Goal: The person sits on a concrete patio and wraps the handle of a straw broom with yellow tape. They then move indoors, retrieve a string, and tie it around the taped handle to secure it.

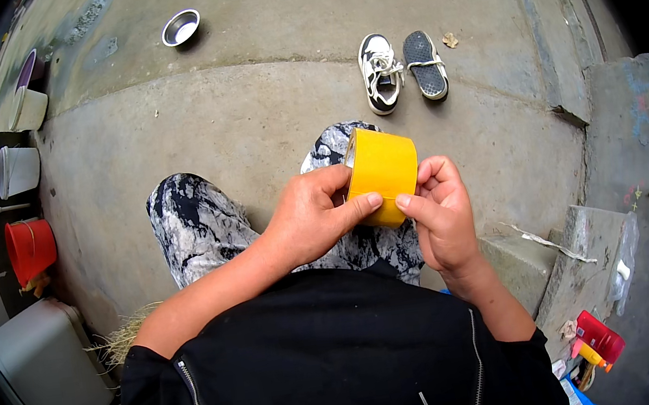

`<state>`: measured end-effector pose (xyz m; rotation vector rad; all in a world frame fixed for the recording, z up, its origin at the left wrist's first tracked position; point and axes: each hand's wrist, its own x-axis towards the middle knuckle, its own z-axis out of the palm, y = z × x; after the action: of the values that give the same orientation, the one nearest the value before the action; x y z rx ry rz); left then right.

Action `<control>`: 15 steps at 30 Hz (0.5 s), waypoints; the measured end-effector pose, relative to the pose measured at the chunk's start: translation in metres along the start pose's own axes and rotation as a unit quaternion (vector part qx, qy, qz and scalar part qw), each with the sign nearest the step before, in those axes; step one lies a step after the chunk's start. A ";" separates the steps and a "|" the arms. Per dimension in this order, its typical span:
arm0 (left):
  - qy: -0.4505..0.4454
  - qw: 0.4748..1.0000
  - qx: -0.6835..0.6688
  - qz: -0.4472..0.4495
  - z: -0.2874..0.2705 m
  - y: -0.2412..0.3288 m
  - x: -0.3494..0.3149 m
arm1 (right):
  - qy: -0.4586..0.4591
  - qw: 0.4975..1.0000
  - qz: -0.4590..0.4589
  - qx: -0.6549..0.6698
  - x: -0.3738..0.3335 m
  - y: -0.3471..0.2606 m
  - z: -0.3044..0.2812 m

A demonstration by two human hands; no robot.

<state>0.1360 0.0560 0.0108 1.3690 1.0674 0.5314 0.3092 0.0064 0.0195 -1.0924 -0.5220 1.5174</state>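
A wide roll of yellow tape (pixel 385 166) is held up above my right knee, between both hands. My left hand (pixel 317 211) grips its left side, with the thumb lying on the yellow surface and the fingers reaching toward the hollow core. On the roll's right side, my right hand (pixel 440 208) is closed, its thumb tip against the lower right edge of the tape and its other fingers curled. Whether a loose tape end is pinched there is too small to tell.
A pair of black and white shoes (pixel 401 69) lies ahead, the right one sole up. Farther off stands a metal bowl (pixel 181 29). Along the left are a white bucket (pixel 19 170) and a red bucket (pixel 32 251). A stone slab (pixel 582 259) is at the right.
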 end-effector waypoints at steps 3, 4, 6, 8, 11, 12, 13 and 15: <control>0.011 0.999 -0.030 0.015 0.004 -0.008 -0.001 | 0.005 1.000 -0.014 -0.013 0.000 0.002 0.004; 0.010 0.999 -0.026 0.019 0.003 -0.008 -0.002 | 0.009 0.999 -0.021 -0.023 0.000 0.002 0.006; 0.012 0.999 -0.030 0.025 0.003 -0.010 -0.002 | 0.000 0.994 -0.057 -0.098 0.000 0.000 0.017; 0.016 0.998 -0.048 0.027 0.002 -0.014 -0.003 | -0.006 0.987 -0.073 -0.141 0.002 0.001 0.020; 0.003 0.993 -0.118 0.022 0.004 -0.007 -0.003 | -0.006 0.988 -0.071 -0.135 0.002 0.000 0.015; -0.005 0.993 -0.112 0.021 0.002 -0.008 -0.004 | -0.009 0.990 -0.068 -0.123 0.002 0.000 0.016; -0.012 0.994 -0.106 0.020 0.000 -0.011 -0.004 | -0.012 0.992 -0.065 -0.112 0.002 0.000 0.017; -0.027 0.993 -0.117 0.018 -0.004 -0.011 -0.005 | -0.028 0.992 -0.050 -0.111 0.004 0.001 0.013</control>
<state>0.1271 0.0516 0.0025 1.1907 0.9083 0.6222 0.2977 0.0127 0.0240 -1.1776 -0.7883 1.4286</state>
